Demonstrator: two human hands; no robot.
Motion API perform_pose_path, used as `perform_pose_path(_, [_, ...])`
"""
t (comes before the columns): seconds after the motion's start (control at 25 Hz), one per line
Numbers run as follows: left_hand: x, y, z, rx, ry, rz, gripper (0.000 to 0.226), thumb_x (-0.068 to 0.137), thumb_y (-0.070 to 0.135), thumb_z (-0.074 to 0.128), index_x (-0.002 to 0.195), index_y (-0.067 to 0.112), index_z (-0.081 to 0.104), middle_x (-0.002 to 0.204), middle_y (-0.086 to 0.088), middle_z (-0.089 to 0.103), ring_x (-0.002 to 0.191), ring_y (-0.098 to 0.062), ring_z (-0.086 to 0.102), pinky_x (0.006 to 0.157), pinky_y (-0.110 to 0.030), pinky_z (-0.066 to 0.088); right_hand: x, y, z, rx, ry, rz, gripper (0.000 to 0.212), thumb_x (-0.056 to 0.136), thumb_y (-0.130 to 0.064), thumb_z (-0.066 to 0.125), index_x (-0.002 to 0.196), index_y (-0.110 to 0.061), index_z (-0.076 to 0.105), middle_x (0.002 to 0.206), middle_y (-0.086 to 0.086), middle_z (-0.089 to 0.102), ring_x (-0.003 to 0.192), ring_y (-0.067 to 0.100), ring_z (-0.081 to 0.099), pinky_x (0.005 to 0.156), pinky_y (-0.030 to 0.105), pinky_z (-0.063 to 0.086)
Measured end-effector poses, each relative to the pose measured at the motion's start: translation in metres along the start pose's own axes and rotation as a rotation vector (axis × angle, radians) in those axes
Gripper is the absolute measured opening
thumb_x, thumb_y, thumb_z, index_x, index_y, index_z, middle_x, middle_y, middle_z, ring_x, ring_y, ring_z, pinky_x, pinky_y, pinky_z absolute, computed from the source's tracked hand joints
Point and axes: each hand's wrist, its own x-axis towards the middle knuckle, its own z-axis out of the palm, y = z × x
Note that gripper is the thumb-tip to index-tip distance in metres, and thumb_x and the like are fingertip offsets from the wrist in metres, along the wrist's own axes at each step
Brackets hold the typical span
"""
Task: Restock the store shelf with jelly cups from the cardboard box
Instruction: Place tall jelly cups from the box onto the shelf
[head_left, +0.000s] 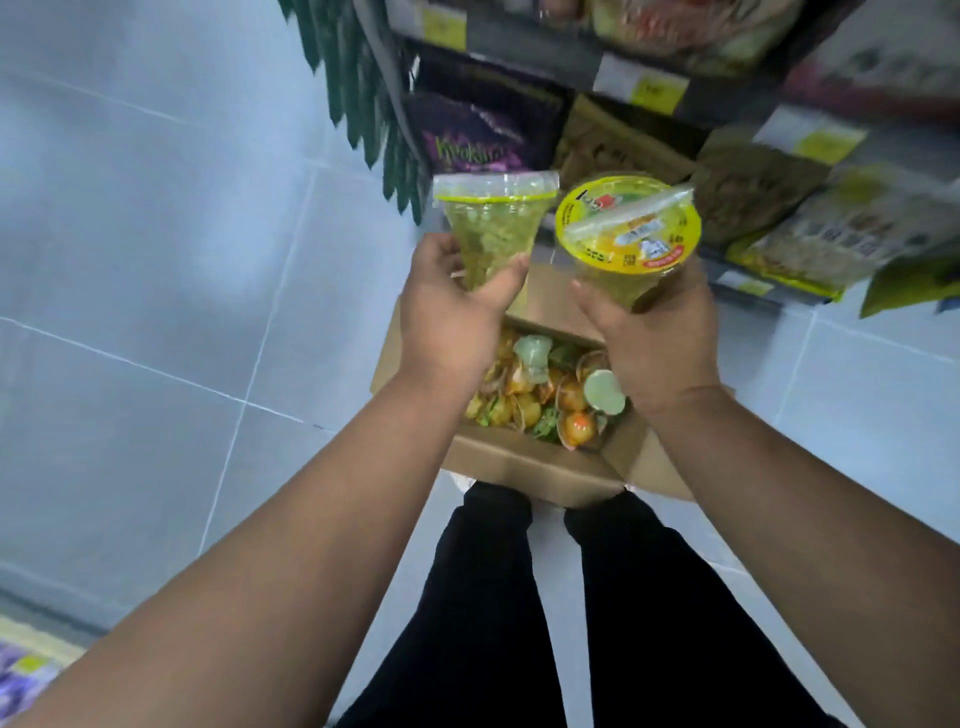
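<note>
Holds up two jelly cups side by side above the far edge of an open brown cardboard box (530, 465). Grips in the left hand (452, 312) a clear, tapered plastic cup of pale green jelly (491, 234), upright and seen from the side, with the thumb on its right flank and the fingers curled round its left, low near the narrow base. Clasps in the right hand (652, 343) a second clear cup of green jelly with a round yellow printed lid (628, 223), tipped so the lid faces the camera, with a long clear plastic sachet (634, 210) lying across that lid. Presses the thumb on this cup's left side and wraps the fingers behind it, mostly hidden. Leaves a narrow gap between the two cups. Stands in black trousers (478, 597) just behind the box's near wall, on pale grey floor tiles (156, 260). Looks down into a heap of more small jelly cups (535, 400), orange, yellow and green, filling the box from wall to wall. Faces a dark store shelf (566, 60) beyond the box's far edge, stocked with a purple snack bag (478, 135) and blurred brown and pale packets, with yellow price tags (652, 88) along its front edges and a dark green fringe (363, 93) hanging at its left end.
</note>
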Motion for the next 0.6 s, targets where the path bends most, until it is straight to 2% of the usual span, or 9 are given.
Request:
perform_pose_path(0.04, [-0.01, 0.033, -0.012, -0.021, 0.004, 0.044, 0.045, 0.072, 0.041, 0.078, 0.105, 0.024, 0.054, 0.101, 0.004, 0.07, 0.09, -0.011, 0.069, 0.085, -0.037, 0.057, -0.001, -0.031, -0.011, 0.017, 0.025, -0.025, 0.068, 0.059, -0.051, 0.084, 0.116, -0.021, 0.06, 0.108, -0.007, 0.071, 0.102, 0.011, 0.067, 0.093, 0.04, 0.053])
perform_pose_path(0.12, [-0.026, 0.098, -0.035, -0.068, 0.015, 0.132, 0.048, 0.074, 0.039, 0.079, 0.111, 0.02, 0.055, 0.103, 0.003, 0.069, 0.093, -0.01, 0.069, 0.087, -0.036, 0.057, -0.004, -0.098, -0.034, 0.058, 0.066, -0.066, 0.067, 0.061, -0.046, 0.085, 0.116, -0.019, 0.06, 0.107, -0.007, 0.07, 0.1, 0.009, 0.067, 0.092, 0.034, 0.054])
perform_pose_path(0.2, [-0.044, 0.16, -0.055, -0.117, 0.023, 0.216, 0.056, 0.073, 0.039, 0.08, 0.117, 0.015, 0.055, 0.107, 0.002, 0.07, 0.096, -0.01, 0.069, 0.09, -0.037, 0.056, -0.013, -0.162, -0.059, 0.086, 0.09, -0.101, 0.06, 0.065, -0.04, 0.087, 0.115, -0.019, 0.061, 0.102, -0.01, 0.069, 0.095, 0.004, 0.066, 0.085, 0.021, 0.053])
perform_pose_path(0.32, [-0.071, 0.239, -0.08, -0.157, 0.005, 0.337, 0.062, 0.068, 0.043, 0.08, 0.118, 0.016, 0.056, 0.107, 0.004, 0.071, 0.096, -0.008, 0.07, 0.091, -0.038, 0.056, -0.025, -0.239, -0.091, 0.129, 0.124, -0.192, 0.051, 0.069, -0.034, 0.086, 0.112, -0.015, 0.066, 0.093, -0.019, 0.067, 0.084, -0.013, 0.062, 0.074, 0.004, 0.045])
perform_pose_path(0.4, [-0.088, 0.287, -0.095, -0.155, -0.002, 0.433, 0.057, 0.07, 0.041, 0.083, 0.115, 0.019, 0.056, 0.104, 0.009, 0.071, 0.094, -0.003, 0.069, 0.089, -0.034, 0.056, -0.028, -0.29, -0.108, 0.166, 0.158, -0.255, 0.044, 0.069, -0.03, 0.087, 0.106, -0.018, 0.067, 0.089, -0.025, 0.065, 0.08, -0.018, 0.062, 0.073, 0.006, 0.047])
perform_pose_path(0.48, [-0.108, 0.336, -0.11, -0.162, -0.002, 0.532, 0.054, 0.072, 0.038, 0.084, 0.115, 0.019, 0.057, 0.102, 0.011, 0.071, 0.092, 0.001, 0.067, 0.086, -0.027, 0.055, -0.032, -0.345, -0.131, 0.2, 0.209, -0.34, 0.038, 0.068, -0.026, 0.087, 0.1, -0.023, 0.066, 0.085, -0.025, 0.066, 0.079, -0.014, 0.064, 0.073, 0.013, 0.052])
perform_pose_path(0.6, [-0.138, 0.403, -0.127, -0.182, 0.006, 0.659, 0.064, 0.069, 0.05, 0.08, 0.12, 0.018, 0.059, 0.106, 0.009, 0.071, 0.096, -0.004, 0.068, 0.087, -0.03, 0.055, -0.039, -0.413, -0.166, 0.245, 0.277, -0.492, 0.035, 0.063, -0.04, 0.082, 0.093, -0.031, 0.067, 0.09, -0.017, 0.071, 0.086, 0.001, 0.069, 0.079, 0.027, 0.055])
